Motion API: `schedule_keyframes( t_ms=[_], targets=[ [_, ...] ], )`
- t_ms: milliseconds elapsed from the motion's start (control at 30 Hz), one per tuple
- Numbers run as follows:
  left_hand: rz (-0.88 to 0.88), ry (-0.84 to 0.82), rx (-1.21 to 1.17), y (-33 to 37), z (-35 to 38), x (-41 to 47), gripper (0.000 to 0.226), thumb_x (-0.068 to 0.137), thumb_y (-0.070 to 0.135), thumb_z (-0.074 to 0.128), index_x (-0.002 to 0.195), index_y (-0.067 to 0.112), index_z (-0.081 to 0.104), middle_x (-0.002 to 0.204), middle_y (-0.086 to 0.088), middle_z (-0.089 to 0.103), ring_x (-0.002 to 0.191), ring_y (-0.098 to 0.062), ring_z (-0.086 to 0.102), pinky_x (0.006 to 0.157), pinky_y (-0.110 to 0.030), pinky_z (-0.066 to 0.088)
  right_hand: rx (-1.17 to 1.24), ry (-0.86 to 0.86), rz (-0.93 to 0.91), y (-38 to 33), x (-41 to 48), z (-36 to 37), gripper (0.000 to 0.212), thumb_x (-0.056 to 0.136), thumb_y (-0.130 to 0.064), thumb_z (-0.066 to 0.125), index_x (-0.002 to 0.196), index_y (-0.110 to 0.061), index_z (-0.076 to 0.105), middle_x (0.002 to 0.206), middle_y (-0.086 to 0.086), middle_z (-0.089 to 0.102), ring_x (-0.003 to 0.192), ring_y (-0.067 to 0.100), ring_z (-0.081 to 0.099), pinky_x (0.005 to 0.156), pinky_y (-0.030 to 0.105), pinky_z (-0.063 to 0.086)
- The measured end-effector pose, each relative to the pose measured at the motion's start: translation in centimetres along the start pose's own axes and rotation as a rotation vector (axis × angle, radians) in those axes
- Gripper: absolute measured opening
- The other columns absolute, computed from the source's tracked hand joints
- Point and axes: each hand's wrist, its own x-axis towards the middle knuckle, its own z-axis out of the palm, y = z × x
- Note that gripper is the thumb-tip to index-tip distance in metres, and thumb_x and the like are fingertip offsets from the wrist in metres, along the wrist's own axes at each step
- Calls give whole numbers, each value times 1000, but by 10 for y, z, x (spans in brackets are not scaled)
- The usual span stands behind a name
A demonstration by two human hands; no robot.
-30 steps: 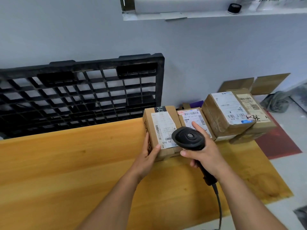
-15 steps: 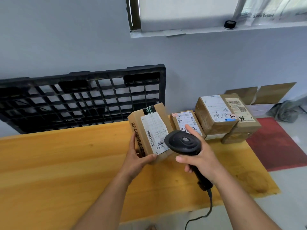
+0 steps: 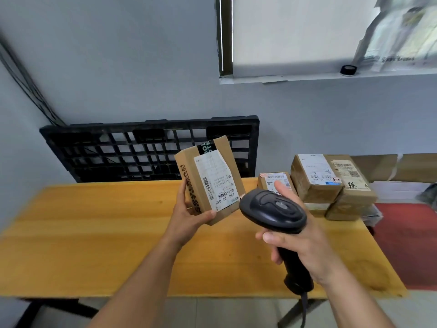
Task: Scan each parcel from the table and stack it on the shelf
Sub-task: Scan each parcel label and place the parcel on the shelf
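My left hand (image 3: pixel 189 215) grips a brown cardboard parcel (image 3: pixel 210 178) from below and lifts it above the wooden table (image 3: pixel 94 233), tilted, with its white barcode label facing me. My right hand (image 3: pixel 300 242) holds a black handheld scanner (image 3: pixel 272 210) by its handle, head close to the parcel's lower right corner. Behind the scanner a small parcel (image 3: pixel 275 182) lies on the table. Right of it two larger parcels (image 3: pixel 315 178) (image 3: pixel 352 188) are stacked on others.
A black plastic pallet (image 3: pixel 118 150) leans on the grey wall behind the table. A white ledge (image 3: pixel 307 78) with a small black cap (image 3: pixel 348 70) runs at the upper right. Flat cardboard (image 3: pixel 402 166) and a red floor mat (image 3: pixel 406 237) lie to the right.
My left hand has lifted the parcel off the table and tilted it up. The scanner hand has drawn back toward me, and my view has risen.
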Motion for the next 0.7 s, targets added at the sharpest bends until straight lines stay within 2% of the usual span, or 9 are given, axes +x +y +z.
schedule_keyframes(
  t_ms=[133,200,300,367,467,700],
  targets=[
    [36,32,9,10,-3,-18,109,77,6,79,150,44,6,114,2,56,106,-13,58,59,-7,49,-15,-23,-6,-2,-13,1,106,52,-28,88,143,-45,37,85,7,74,48,32,58,48,36,51],
    [53,50,14,13,-3,-25,108,78,6,78,150,42,7,115,1,56,103,-9,58,59,-5,47,-30,-31,-5,-4,-19,1,106,51,-28,89,143,-44,39,92,7,74,48,32,58,50,37,51],
    [61,71,10,15,-5,-36,108,78,7,78,150,43,7,113,3,58,103,-8,58,60,-7,48,-48,-41,0,-6,-28,2,104,50,-30,89,141,-46,40,102,11,73,49,33,58,51,39,52],
    [68,86,6,13,-9,-44,108,77,8,79,150,45,7,112,2,61,105,-10,59,64,-9,48,-56,-49,2,-7,-34,3,104,50,-30,89,140,-48,41,99,11,73,50,32,58,50,39,52],
    [76,105,7,9,-17,-55,110,76,12,81,149,48,7,121,-2,61,111,-15,58,72,-16,47,-61,-79,-2,-8,-42,5,105,51,-28,89,142,-45,41,95,10,74,49,32,57,49,37,51],
    [77,207,39,4,-37,-94,113,74,17,83,150,49,5,126,-4,54,113,-16,54,72,-17,47,-58,-177,-17,-4,-53,22,106,49,-29,88,142,-46,39,91,10,74,49,29,58,47,35,51]
  ],
)
